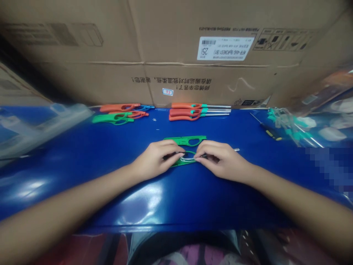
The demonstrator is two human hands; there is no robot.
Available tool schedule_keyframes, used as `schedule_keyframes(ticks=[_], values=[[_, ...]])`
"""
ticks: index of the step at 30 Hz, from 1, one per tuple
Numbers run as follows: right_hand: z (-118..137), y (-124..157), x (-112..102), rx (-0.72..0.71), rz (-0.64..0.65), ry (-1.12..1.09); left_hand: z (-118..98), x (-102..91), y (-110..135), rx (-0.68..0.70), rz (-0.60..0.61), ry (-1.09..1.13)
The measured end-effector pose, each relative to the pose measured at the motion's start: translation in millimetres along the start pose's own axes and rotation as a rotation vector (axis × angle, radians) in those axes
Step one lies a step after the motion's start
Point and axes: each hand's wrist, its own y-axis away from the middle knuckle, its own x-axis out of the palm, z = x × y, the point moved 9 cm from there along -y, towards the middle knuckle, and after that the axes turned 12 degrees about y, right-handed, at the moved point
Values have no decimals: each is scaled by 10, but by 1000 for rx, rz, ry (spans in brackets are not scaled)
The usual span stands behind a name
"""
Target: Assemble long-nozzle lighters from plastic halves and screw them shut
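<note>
A green lighter shell half (176, 164) lies on the blue table, partly covered by my fingers. A thin white wire (188, 160) runs in a loop across it. My left hand (160, 158) is closed in a pinch on the wire's left end, over the shell. From the right, my right hand (220, 159) pinches the same wire near the shell's other end. A short metal tube tip (236, 149) pokes out beyond my right hand; the rest of it is hidden. Just behind my hands lies a second green shell half (190, 140) with an oval trigger opening.
Orange and green handle shells (118, 108) lie at the back left, beside orange lighters (187, 111) with metal tubes. A screwdriver (268, 132), teal parts with tubes (289, 123) and a clear plastic container (41, 125) flank the work area. A cardboard wall (110, 73) closes the back.
</note>
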Motion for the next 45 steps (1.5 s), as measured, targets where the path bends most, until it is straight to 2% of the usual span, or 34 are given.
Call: schedule_keyframes(ticks=[9, 14, 17, 23, 34, 40, 45], values=[[44, 21, 34, -49, 129, 43, -2, -3, 13, 20, 2, -21], [130, 84, 56, -179, 233, 228, -23, -6, 14, 17, 26, -31], [139, 83, 26, -204, 216, 312, -66, -15, 13, 22, 46, -52], [127, 24, -11, -223, 114, 310, -93, -8, 9, -17, 75, -66], [-2, 26, 89, -123, 140, 176, -29, -60, 14, -133, 38, -89], [-2, 30, 114, -105, 150, 102, 0, -85, 18, -133, -40, -41], [12, 30, 133, -99, 173, 118, -1, -50, 23, -113, -11, -76]])
